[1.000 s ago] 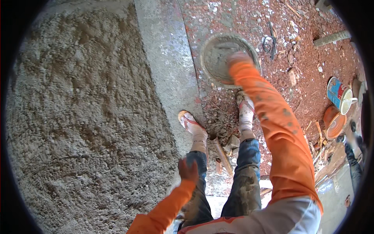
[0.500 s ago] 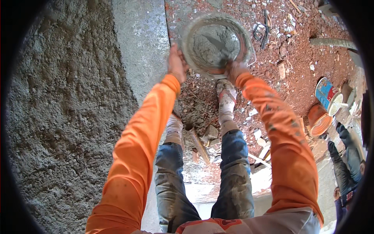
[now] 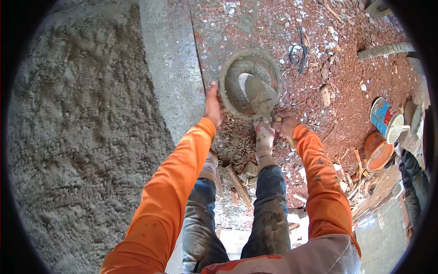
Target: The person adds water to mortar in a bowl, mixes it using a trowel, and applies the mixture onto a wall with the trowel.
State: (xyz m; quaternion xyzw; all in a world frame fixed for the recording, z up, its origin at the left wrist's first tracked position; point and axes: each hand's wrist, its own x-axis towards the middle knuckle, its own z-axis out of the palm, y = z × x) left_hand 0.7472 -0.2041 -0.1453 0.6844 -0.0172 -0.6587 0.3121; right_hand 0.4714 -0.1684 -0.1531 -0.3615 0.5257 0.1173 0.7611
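A round, mortar-coated basin (image 3: 226,102) is in front of my feet, with wet grey mortar inside. My left hand (image 3: 212,108) is at the basin's left side, its fingers stretched out along the outer wall rather than wrapped round the rim. My right hand (image 3: 284,125) is closed round the handle of a trowel at the basin's near right edge. Grey mortar covers much of the trowel blade (image 3: 261,95), which reaches over the basin. A pale, bare patch of the basin's inside shows left of the blade.
Rough grey mortar (image 3: 86,137) covers the left side, bordered by a smoother concrete strip (image 3: 171,59). Red soil with rubble (image 3: 337,82) lies to the right, with a black cable (image 3: 299,55), a blue-and-red bucket (image 3: 382,114) and an orange bucket (image 3: 376,150). Wood pieces (image 3: 239,185) lie between my legs.
The basin sits closer to me in the picture and looks smaller. My right hand has drawn back from its rim with the trowel, whose blade now carries mortar.
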